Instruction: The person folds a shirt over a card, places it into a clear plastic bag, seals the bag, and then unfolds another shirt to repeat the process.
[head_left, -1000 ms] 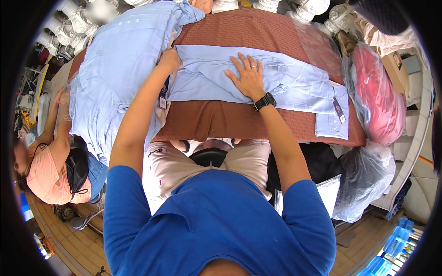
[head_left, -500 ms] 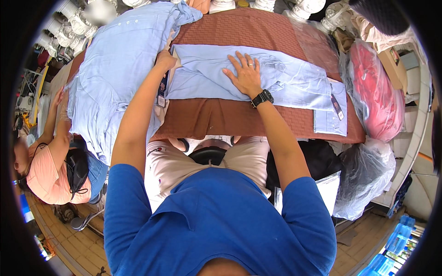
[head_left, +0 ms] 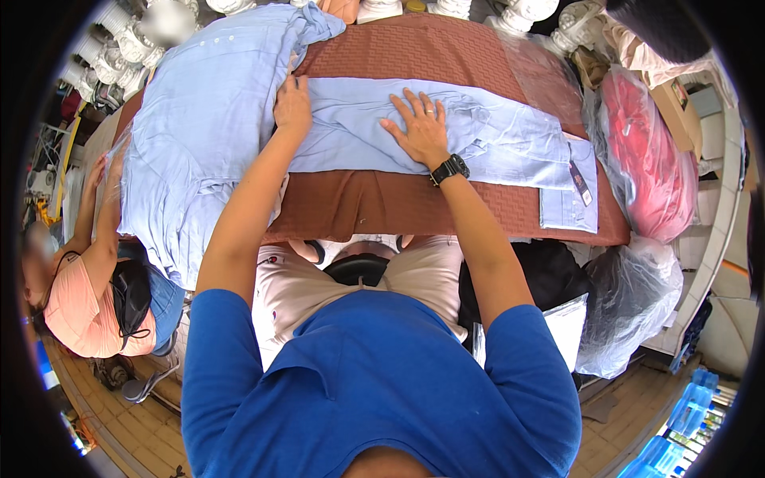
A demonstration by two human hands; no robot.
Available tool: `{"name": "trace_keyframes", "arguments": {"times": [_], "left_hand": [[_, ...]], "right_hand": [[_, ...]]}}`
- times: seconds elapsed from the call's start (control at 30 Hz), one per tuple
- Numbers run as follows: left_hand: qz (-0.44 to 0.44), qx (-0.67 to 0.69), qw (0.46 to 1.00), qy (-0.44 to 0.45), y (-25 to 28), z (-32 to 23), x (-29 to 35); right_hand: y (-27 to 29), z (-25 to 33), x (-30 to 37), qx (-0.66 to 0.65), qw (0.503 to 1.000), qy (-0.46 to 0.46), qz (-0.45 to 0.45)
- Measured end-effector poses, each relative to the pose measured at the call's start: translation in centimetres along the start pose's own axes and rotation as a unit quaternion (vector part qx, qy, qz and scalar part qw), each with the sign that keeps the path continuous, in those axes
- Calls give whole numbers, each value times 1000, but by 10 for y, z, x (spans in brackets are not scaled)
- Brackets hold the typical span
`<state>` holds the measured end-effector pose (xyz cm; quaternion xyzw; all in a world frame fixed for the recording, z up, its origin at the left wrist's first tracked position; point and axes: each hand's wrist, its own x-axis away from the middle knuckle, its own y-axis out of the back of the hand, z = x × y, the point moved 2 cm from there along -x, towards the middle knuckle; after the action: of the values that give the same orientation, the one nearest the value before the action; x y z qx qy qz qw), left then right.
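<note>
A light blue shirt (head_left: 351,127) lies folded into a long strip across the table. My right hand (head_left: 418,127) rests flat on its middle, fingers spread, a black watch on the wrist. My left hand (head_left: 292,107) is palm down at the strip's left end, where it meets a heap of light blue shirts (head_left: 199,103). Its fingers look slightly bent over the cloth, with nothing visible in them. From the strip's right end, a light blue piece (head_left: 568,209) with a dark hang tag (head_left: 580,183) sticks out.
A brown textured cloth (head_left: 382,48) covers the table. White ornate pillars (head_left: 522,16) line the far side. To the right sit red goods in clear plastic (head_left: 645,151) and another clear plastic bag (head_left: 633,311). A person in a peach top (head_left: 84,311) is at the left.
My left hand has let go of the edge at the strip's left end and turned palm down onto the cloth, covering that end. My right hand has barely moved.
</note>
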<state>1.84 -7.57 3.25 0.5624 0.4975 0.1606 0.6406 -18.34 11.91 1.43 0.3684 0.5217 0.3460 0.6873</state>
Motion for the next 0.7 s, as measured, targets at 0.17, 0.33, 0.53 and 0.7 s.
{"name": "trace_keyframes", "arguments": {"times": [0.17,0.33,0.53,0.7], "left_hand": [[46,39,992,-106,-9,24,1],[43,72,992,-90,-7,30,-2],[107,48,989,-88,7,24,6],[184,91,969,-139,26,8,2]], "right_hand": [[1,6,-3,-1,1000,11,-10],[2,5,-5,-13,1000,12,-14],[20,-6,-5,-45,999,-10,-24],[25,-21,2,-9,999,-38,4]]}}
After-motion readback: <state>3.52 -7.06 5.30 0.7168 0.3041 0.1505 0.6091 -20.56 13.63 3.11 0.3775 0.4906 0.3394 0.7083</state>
